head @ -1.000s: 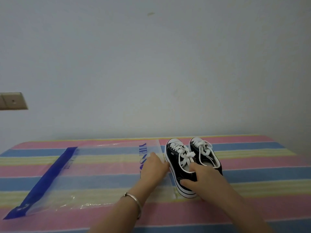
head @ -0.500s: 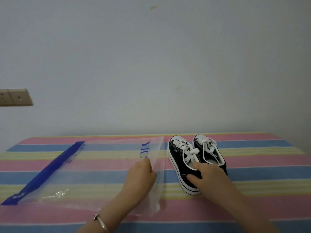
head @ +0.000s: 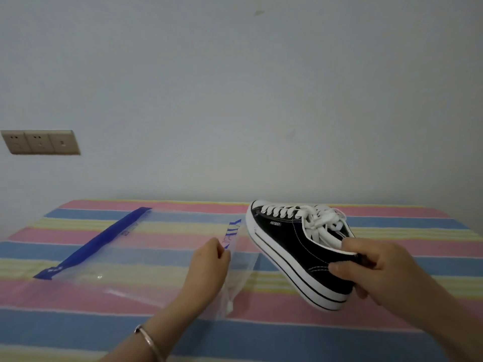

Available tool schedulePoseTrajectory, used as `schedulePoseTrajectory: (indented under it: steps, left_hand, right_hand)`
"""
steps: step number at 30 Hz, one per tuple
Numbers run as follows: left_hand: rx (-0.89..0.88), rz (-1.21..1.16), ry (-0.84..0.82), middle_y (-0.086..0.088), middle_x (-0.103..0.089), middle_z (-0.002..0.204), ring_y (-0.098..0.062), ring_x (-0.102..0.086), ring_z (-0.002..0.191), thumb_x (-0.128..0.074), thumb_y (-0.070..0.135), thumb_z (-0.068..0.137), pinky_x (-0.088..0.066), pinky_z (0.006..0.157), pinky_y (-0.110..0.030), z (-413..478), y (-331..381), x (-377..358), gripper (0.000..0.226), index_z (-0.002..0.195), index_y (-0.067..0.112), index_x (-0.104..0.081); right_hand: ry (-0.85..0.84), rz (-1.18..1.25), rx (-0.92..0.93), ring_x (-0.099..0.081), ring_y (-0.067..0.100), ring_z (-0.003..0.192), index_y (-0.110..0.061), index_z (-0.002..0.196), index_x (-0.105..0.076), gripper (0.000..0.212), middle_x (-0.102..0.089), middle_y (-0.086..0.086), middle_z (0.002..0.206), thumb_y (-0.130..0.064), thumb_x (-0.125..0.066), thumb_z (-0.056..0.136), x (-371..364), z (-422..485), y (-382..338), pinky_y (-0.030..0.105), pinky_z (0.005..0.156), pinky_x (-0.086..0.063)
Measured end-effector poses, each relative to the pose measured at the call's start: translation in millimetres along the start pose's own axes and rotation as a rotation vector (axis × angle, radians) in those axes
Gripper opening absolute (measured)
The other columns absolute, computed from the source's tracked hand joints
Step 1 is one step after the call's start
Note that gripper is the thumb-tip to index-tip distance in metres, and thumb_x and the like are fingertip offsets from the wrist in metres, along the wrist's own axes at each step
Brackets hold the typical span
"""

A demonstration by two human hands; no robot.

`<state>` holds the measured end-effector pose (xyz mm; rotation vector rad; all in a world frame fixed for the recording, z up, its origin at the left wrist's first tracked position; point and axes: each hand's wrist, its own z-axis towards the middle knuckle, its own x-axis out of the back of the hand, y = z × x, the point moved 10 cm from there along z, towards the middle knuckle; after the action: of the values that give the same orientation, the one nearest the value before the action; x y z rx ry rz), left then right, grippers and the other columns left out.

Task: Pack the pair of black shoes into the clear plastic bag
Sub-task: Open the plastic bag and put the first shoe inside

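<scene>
Striped cloth [head: 392, 322] — wall sockets [head: 40, 142] behind.

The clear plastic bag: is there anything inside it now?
Nothing shows inside the clear plastic bag; the striped cloth shows through it. The left hand covers part of its mouth.

The shoes [head: 300, 246] are black with white laces and white soles (a thin black line runs along them). The bag [head: 146, 246] is clear with a blue strip. The cloth [head: 313, 335] has pink, blue and yellow stripes.
</scene>
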<state>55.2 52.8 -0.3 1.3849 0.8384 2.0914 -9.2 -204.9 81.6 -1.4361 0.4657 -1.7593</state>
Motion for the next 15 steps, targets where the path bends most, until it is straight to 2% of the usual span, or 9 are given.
schedulePoseTrajectory:
  steps: [2,4,8,10,12,15]
  left_hand:
    - [-0.041,-0.02,0.042,-0.001,-0.041,0.055,-0.022,-0.038,0.055,-0.05,0.006,0.087,-0.031,0.052,-0.035,-3.0,7.3,6.7,0.032,0.059,0.014,-0.035]
    - [-0.08,-0.026,0.069,-0.002,-0.04,0.056,-0.027,-0.038,0.059,-0.048,0.006,0.089,-0.031,0.056,-0.037,-5.7,15.2,12.7,0.032,0.061,0.013,-0.032]
    - [-0.221,0.066,0.076,-0.011,-0.046,0.064,-0.04,-0.046,0.066,-0.044,0.01,0.092,-0.035,0.057,-0.041,-14.7,38.7,16.7,0.03,0.067,0.014,-0.027]
    - [-0.29,0.193,0.065,-0.013,-0.046,0.07,-0.041,-0.048,0.067,-0.041,0.013,0.094,-0.034,0.056,-0.042,-21.6,51.1,13.0,0.028,0.071,0.015,-0.025]
    - [-0.382,0.291,0.07,-0.011,-0.042,0.069,-0.042,-0.047,0.061,-0.043,0.009,0.093,-0.027,0.051,-0.04,-29.8,67.8,12.2,0.031,0.072,0.016,-0.021]
    - [-0.551,0.407,0.05,-0.012,-0.047,0.059,-0.032,-0.033,0.04,-0.066,-0.006,0.075,-0.02,0.041,-0.031,-46.0,92.9,11.6,0.046,0.069,0.016,-0.026]
  right_hand:
    - [-0.073,0.038,-0.015,-0.041,0.007,0.031,0.0,0.062,-0.054,0.02,-0.048,0.001,0.036,-0.008,-0.069,0.073,-1.3,-6.6,-5.1,0.015,0.035,-0.031]
    - [-0.134,0.031,-0.017,-0.041,0.005,0.032,-0.001,0.061,-0.053,0.021,-0.047,0.0,0.037,-0.008,-0.069,0.073,-5.9,-12.8,-8.9,0.013,0.036,-0.031]
    - [-0.232,-0.094,0.027,-0.038,0.009,0.046,-0.005,0.066,-0.051,0.024,-0.042,0.0,0.048,-0.018,-0.069,0.074,-20.8,-20.1,-11.2,0.027,0.051,-0.031]
    - [-0.276,-0.144,0.05,-0.037,0.007,0.049,-0.011,0.064,-0.051,0.022,-0.043,0.001,0.05,-0.022,-0.068,0.074,-27.9,-21.4,-10.8,0.027,0.053,-0.031]
    - [-0.295,-0.218,0.079,-0.036,0.006,0.047,-0.021,0.06,-0.051,0.022,-0.044,-0.002,0.049,-0.026,-0.068,0.073,-32.1,-21.7,-10.0,0.02,0.05,-0.028]
    - [-0.286,-0.299,0.12,-0.037,0.007,0.047,-0.024,0.059,-0.047,0.023,-0.044,-0.002,0.05,-0.033,-0.064,0.072,-36.2,-20.3,-8.5,0.02,0.048,-0.027]
